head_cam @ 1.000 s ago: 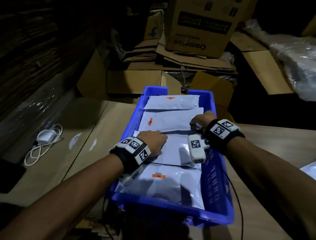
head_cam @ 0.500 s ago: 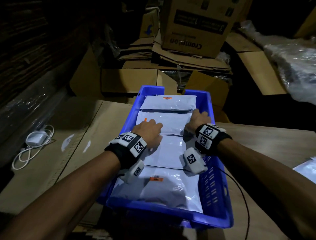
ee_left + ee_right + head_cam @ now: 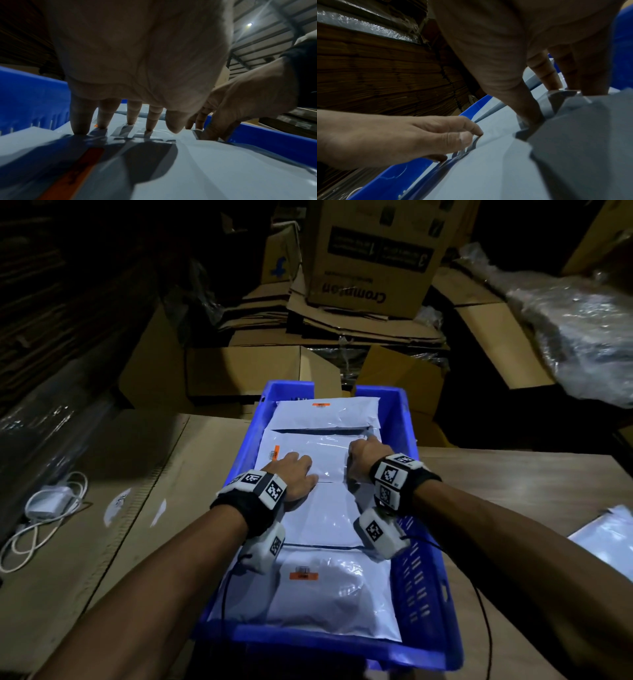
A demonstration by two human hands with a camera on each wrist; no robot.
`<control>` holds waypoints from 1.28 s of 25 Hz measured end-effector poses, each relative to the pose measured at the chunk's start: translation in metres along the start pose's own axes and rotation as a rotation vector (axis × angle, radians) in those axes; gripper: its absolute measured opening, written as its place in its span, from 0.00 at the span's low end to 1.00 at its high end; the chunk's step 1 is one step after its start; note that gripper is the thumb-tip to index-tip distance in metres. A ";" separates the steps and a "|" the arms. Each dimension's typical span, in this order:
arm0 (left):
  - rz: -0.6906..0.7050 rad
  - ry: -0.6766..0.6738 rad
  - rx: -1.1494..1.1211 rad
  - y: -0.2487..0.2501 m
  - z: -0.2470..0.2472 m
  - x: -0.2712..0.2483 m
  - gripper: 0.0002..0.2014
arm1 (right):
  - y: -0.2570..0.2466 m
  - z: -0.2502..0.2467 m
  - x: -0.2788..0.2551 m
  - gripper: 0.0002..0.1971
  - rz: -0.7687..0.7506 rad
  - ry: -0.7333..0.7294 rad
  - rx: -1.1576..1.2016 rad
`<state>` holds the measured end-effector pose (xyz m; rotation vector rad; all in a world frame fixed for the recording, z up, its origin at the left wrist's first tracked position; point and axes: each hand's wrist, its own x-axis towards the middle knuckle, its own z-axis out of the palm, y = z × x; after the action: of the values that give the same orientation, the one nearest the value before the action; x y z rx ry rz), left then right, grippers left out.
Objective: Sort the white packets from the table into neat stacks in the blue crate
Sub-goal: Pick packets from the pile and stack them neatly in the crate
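A blue crate [image 3: 424, 577] on the table holds several white packets in an overlapping row. My left hand [image 3: 294, 470] lies with straight fingers [image 3: 106, 112] pressing down on the second packet from the far end [image 3: 322, 446]. My right hand [image 3: 363, 453] is at that packet's right edge by the crate wall, where its thumb [image 3: 527, 108] and fingers pinch a crumpled fold. Beyond lies the far packet [image 3: 329, 414]. Under my wrists is a third packet [image 3: 325, 518], and nearest me a bulging packet [image 3: 329, 601] with an orange label.
One loose white packet [image 3: 609, 535] lies on the wooden table [image 3: 513, 474] at the right. A white charger with its cable [image 3: 51, 501] sits on cardboard at the left. Cardboard boxes [image 3: 370, 258] and a plastic-wrapped bundle [image 3: 582, 337] crowd the space behind the crate.
Both hands have slid away from me along the crate, off the third packet and onto the one beyond it. The right hand has gone to that packet's far right corner.
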<state>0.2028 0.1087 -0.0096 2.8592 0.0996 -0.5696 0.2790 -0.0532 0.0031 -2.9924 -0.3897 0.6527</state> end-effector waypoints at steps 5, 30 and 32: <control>-0.065 0.127 0.058 0.017 -0.015 -0.018 0.18 | 0.008 -0.021 -0.011 0.24 -0.109 0.071 -0.003; 0.435 -0.008 0.030 0.389 0.071 0.039 0.16 | 0.410 0.096 -0.148 0.27 0.774 0.453 0.823; 0.368 -0.096 -0.172 0.407 0.100 0.057 0.18 | 0.437 0.107 -0.131 0.27 0.876 0.447 1.007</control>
<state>0.2631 -0.3088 -0.0386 2.5871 -0.3670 -0.5856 0.2213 -0.5093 -0.0874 -2.0660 1.0010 0.0794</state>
